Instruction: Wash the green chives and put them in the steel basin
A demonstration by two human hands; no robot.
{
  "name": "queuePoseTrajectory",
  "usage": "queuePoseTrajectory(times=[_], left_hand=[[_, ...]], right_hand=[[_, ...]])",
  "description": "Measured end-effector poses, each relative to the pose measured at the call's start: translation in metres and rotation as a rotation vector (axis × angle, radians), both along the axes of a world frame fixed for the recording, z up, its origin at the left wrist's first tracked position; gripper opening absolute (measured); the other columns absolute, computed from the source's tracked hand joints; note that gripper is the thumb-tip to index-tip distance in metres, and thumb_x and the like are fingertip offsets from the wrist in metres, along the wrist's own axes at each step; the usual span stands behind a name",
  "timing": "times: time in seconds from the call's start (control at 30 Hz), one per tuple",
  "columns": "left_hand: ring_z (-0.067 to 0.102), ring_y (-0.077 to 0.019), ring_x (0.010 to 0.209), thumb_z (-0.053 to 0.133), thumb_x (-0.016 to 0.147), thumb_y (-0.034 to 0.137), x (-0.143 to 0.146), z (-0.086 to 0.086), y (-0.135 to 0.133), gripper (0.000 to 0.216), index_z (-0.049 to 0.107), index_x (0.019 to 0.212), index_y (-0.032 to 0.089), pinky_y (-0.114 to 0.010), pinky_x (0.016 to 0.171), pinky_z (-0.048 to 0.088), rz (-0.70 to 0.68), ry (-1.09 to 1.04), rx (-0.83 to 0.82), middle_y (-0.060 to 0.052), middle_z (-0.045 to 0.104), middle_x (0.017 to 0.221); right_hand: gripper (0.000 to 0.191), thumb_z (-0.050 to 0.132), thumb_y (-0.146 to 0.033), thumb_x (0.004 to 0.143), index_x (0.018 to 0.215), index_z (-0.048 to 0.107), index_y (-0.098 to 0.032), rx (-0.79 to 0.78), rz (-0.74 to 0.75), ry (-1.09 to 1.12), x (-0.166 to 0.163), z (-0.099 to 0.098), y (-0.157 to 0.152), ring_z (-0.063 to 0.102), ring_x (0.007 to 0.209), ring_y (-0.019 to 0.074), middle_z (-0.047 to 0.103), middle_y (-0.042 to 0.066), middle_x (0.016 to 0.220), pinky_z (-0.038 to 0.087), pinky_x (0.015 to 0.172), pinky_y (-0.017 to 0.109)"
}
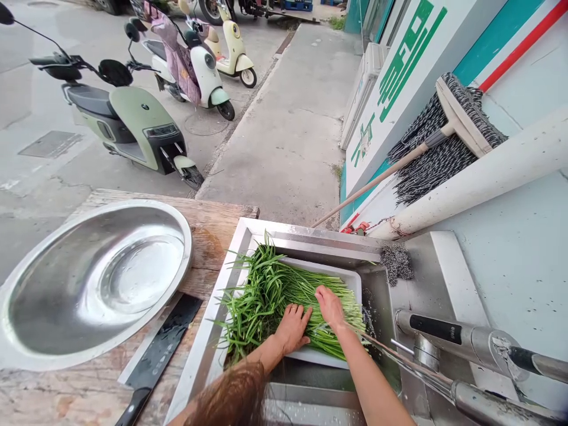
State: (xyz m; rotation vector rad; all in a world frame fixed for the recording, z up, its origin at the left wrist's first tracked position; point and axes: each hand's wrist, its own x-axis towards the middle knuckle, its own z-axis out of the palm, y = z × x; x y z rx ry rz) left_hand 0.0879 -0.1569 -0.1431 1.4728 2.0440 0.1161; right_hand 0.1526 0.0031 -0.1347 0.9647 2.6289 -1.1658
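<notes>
A thick bundle of garlic chives (pixel 266 278) lies in a white plastic tray (pixel 355 281) inside a metal sink (pixel 306 236). The leafy ends spill over the tray's left side, and the pale stem ends point right. My left hand (pixel 293 328) rests on the middle of the bundle with its fingers spread. Just to its right, my right hand (pixel 329 305) is curled closed over some stems; its fingertips are partly hidden. A thin stream of water runs from the faucet (pixel 479 399) toward the stem ends, beside my right forearm.
A large steel basin (pixel 133 278) and a black-bladed cleaver (pixel 164 337) lie on the wooden table (pixel 208 236) at left. Steel wool (pixel 396 263) sits on the sink's right ledge. A mop (pixel 461 124) leans along the right wall. Parked scooters (pixel 133 124) stand beyond.
</notes>
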Motion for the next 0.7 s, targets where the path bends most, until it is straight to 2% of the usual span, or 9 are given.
queuePoseTrajectory(times=[0.07, 0.13, 0.2, 0.3, 0.37, 0.47, 0.57, 0.63, 0.7], left_hand=[[0.043, -0.0357, 0.118, 0.065, 0.073, 0.049, 0.000, 0.000, 0.000, 0.085, 0.034, 0.143, 0.013, -0.050, 0.105, 0.027, 0.012, -0.014, 0.002, -0.020, 0.050, 0.128], [0.043, -0.0356, 0.118, 0.067, 0.072, 0.049, 0.000, -0.001, 0.000, 0.086, 0.034, 0.143, 0.013, -0.049, 0.106, 0.027, 0.019, -0.017, 0.005, -0.020, 0.050, 0.127], [0.043, -0.0354, 0.118, 0.068, 0.071, 0.049, 0.001, 0.000, 0.001, 0.088, 0.033, 0.144, 0.014, -0.049, 0.106, 0.026, 0.018, -0.006, 0.002, -0.019, 0.051, 0.126], [0.044, -0.0356, 0.118, 0.069, 0.071, 0.049, 0.001, 0.003, 0.002, 0.089, 0.032, 0.144, 0.014, -0.049, 0.106, 0.027, 0.005, 0.012, -0.018, -0.019, 0.052, 0.125], [0.044, -0.0357, 0.118, 0.069, 0.071, 0.048, 0.001, 0.004, 0.003, 0.088, 0.033, 0.144, 0.014, -0.049, 0.106, 0.027, 0.005, 0.016, -0.021, -0.019, 0.052, 0.125], [0.045, -0.0356, 0.117, 0.070, 0.070, 0.047, 0.001, 0.005, 0.001, 0.087, 0.035, 0.143, 0.015, -0.051, 0.105, 0.028, 0.025, -0.009, -0.001, -0.020, 0.053, 0.124], [0.046, -0.0364, 0.116, 0.073, 0.067, 0.044, -0.001, 0.004, 0.002, 0.084, 0.042, 0.139, 0.016, -0.052, 0.104, 0.031, 0.087, -0.089, 0.055, -0.020, 0.054, 0.123], [0.048, -0.0341, 0.115, 0.074, 0.067, 0.041, -0.007, 0.002, 0.009, 0.067, 0.056, 0.128, 0.017, -0.048, 0.103, 0.034, 0.212, -0.203, 0.138, -0.017, 0.056, 0.120], [0.052, -0.0279, 0.111, 0.070, 0.073, 0.035, -0.018, -0.002, 0.022, 0.041, 0.067, 0.110, 0.019, -0.041, 0.102, 0.038, 0.459, -0.333, 0.218, -0.013, 0.059, 0.115]], right_hand=[[0.012, 0.053, -0.026, 0.080, 0.073, 0.061, -0.021, -0.100, 0.050, 0.065, -0.004, 0.016, 0.014, 0.052, 0.071, 0.0143, 0.061, 0.002, 0.087, 0.037, 0.067, 0.026], [0.014, 0.058, -0.031, 0.077, 0.069, 0.062, -0.020, -0.208, 0.080, 0.120, -0.010, 0.035, 0.031, 0.052, 0.064, 0.0126, 0.063, 0.001, 0.080, 0.039, 0.062, 0.025], [0.027, 0.048, -0.042, 0.086, 0.087, 0.065, -0.021, -0.288, 0.052, 0.202, -0.019, 0.052, 0.048, 0.054, 0.062, 0.0118, 0.067, 0.002, 0.085, 0.042, 0.059, 0.024], [0.049, 0.021, -0.048, 0.095, 0.125, 0.050, -0.023, -0.343, -0.143, 0.337, -0.030, 0.062, 0.064, 0.062, 0.076, 0.0126, 0.063, 0.008, 0.119, 0.048, 0.066, 0.026], [0.050, 0.023, -0.047, 0.095, 0.128, 0.050, -0.021, -0.303, -0.230, 0.287, -0.034, 0.054, 0.065, 0.066, 0.081, 0.0156, 0.065, 0.010, 0.118, 0.051, 0.069, 0.029], [0.040, 0.035, -0.033, 0.091, 0.109, 0.065, -0.014, -0.176, -0.183, 0.102, -0.036, 0.025, 0.052, 0.067, 0.089, 0.0227, 0.071, 0.013, 0.102, 0.051, 0.081, 0.038], [0.037, 0.040, -0.015, 0.085, 0.111, 0.066, -0.011, -0.075, -0.063, 0.003, -0.038, -0.008, 0.031, 0.056, 0.116, 0.0261, 0.065, 0.016, 0.121, 0.038, 0.101, 0.041], [0.044, 0.042, -0.009, 0.083, 0.123, 0.060, -0.010, -0.015, 0.019, -0.056, -0.040, -0.024, 0.017, 0.045, 0.128, 0.0263, 0.055, 0.016, 0.135, 0.032, 0.107, 0.042], [0.051, 0.045, -0.007, 0.081, 0.131, 0.053, -0.013, 0.042, 0.083, -0.114, -0.040, -0.034, 0.006, 0.041, 0.131, 0.0285, 0.050, 0.015, 0.140, 0.029, 0.107, 0.045]])
